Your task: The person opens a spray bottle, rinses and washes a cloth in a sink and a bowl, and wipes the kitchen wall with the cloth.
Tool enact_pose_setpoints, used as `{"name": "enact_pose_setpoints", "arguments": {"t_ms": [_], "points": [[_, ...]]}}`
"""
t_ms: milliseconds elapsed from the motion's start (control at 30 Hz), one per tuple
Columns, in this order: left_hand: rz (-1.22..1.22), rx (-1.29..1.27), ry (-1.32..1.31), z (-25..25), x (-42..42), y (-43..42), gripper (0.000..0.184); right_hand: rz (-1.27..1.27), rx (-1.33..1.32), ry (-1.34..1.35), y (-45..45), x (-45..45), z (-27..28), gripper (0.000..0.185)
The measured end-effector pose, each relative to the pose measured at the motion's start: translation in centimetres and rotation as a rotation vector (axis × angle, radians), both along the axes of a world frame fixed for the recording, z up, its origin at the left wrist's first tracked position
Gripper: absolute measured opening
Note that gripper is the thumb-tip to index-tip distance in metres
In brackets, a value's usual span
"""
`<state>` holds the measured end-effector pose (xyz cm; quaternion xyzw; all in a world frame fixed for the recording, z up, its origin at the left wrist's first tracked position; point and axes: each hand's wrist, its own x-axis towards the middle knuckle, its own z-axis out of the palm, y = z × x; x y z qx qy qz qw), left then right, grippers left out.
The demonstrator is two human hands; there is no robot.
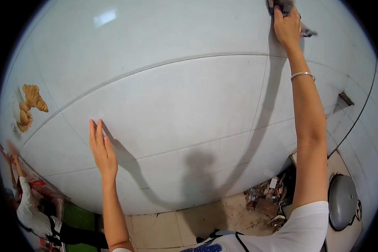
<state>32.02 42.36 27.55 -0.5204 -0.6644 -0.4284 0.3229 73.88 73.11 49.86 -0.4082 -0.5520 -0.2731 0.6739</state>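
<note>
High on the white tiled wall (197,92), my right hand (287,26) is closed around a crumpled dark patterned cloth (284,6). A loose end of the cloth hangs out to the right of the hand, against the tiles. Lower down on the left, my left hand (103,153) is raised with its fingers stretched out and nothing in it. It is in front of the wall; whether the fingertips touch the tiles I cannot tell. Shadows of both arms fall across the wall.
Shell-like ornaments (33,98) stick to the wall at left. Below them, another person (33,208) reaches up. A heap of rubbish (275,193) lies at the wall's foot on the right, near a grey domed lid (342,201). A green mat (77,220) lies at lower left.
</note>
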Motion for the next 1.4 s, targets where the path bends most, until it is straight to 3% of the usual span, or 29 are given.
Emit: {"name": "enact_pose_setpoints", "arguments": {"t_ms": [33,100,133,167,267,333,400,467,533,633,667,700,767,833,867,900,967,1033,1067,1167,1200,1233,1267,1300,1367,1400], "points": [[0.004,-0.001,0.003,0.1,0.1,0.3,0.044,0.065,-0.149,0.055,-2.5,-0.1,-0.6,0.048],[0.028,0.021,0.034,-0.1,0.4,0.6,0.045,0.158,0.239,-0.150,-0.2,-1.0,-7.2,0.045],[0.029,0.012,0.032,-0.3,0.7,0.8,0.045,0.249,0.167,-0.359,-3.0,-1.6,-11.4,0.051],[0.055,0.038,0.043,-0.4,0.9,1.1,0.045,0.020,0.037,-0.592,-3.6,-1.7,-17.0,0.056],[0.079,0.070,0.064,-0.5,1.1,1.8,0.046,0.292,-0.060,-0.916,-5.3,-0.7,-31.2,0.059],[0.095,0.070,0.071,-0.6,1.1,1.4,0.046,0.409,-0.052,-0.953,-4.9,-0.1,-32.3,0.060],[0.063,0.013,0.042,0.0,0.9,1.0,0.046,0.472,0.035,-0.980,-3.5,-0.7,-28.0,0.061],[0.080,0.016,0.051,-0.1,0.6,1.0,0.047,0.367,0.103,-0.889,-4.6,-1.6,-18.7,0.060],[0.082,-0.010,0.043,0.0,0.9,0.8,0.047,0.460,0.335,-0.714,-2.6,-3.5,-8.3,0.056],[0.069,-0.025,0.031,0.2,0.9,0.4,0.047,0.057,0.504,-0.566,1.1,-3.8,6.8,0.051],[0.069,-0.020,0.029,0.1,0.8,0.4,0.047,-0.093,0.185,-0.412,-2.7,-6.4,8.6,0.052],[0.089,0.000,0.031,0.3,0.5,0.4,0.047,0.081,0.051,-0.330,-6.4,-8.1,10.7,0.053],[0.039,-0.043,0.032,0.3,0.2,-0.3,0.047,0.049,0.168,-0.307,-9.2,-12.8,11.7,0.051],[0.022,-0.044,0.015,1.0,0.2,-1.3,0.045,0.376,-0.029,-0.582,-18.3,-16.4,9.3,0.045],[-0.039,-0.038,-0.012,1.3,0.1,-1.6,0.044,0.237,-0.089,-0.721,-14.3,-19.6,7.7,0.056],[-0.106,-0.034,-0.039,1.4,-0.2,-2.0,0.043,0.239,0.663,-0.760,-11.9,-22.4,3.6,0.049],[-0.130,-0.005,-0.054,1.2,-1.3,-2.3,0.041,0.422,0.576,-1.057,-14.6,-25.5,-5.2,0.053],[-0.045,0.095,-0.074,1.0,-3.2,-3.0,0.042,0.858,0.303,-1.396,-15.3,-26.8,-12.3,0.052],[-0.050,0.104,-0.074,1.0,-4.3,-3.3,0.042,0.763,0.456,-1.527,-16.4,-27.2,-13.2,0.053],[0.159,0.149,-0.014,1.2,-8.5,-4.8,0.045,0.734,0.347,-1.473,-15.3,-26.8,-7.0,0.054],[0.178,0.125,-0.041,1.0,-10.1,-5.4,0.047,0.571,0.293,-1.357,-16.2,-26.4,-3.1,0.055],[0.200,0.107,-0.066,0.8,-11.3,-5.7,0.050,0.432,0.533,-1.200,-13.7,-26.7,0.6,0.054],[0.207,0.116,-0.067,0.5,-12.2,-5.8,0.050,0.247,0.517,-1.014,-13.6,-25.4,4.7,0.056],[0.162,0.094,-0.050,0.0,-12.9,-6.2,0.052,0.126,-0.177,-0.726,-13.4,-24.7,9.1,0.057],[0.130,0.089,-0.025,-0.2,-14.1,-6.7,0.054,0.337,0.233,-0.535,-15.8,-22.0,14.1,0.035],[0.118,0.071,-0.024,-0.3,-14.2,-6.8,0.055,0.133,0.366,-0.317,-10.0,-22.2,17.5,0.034]]}}
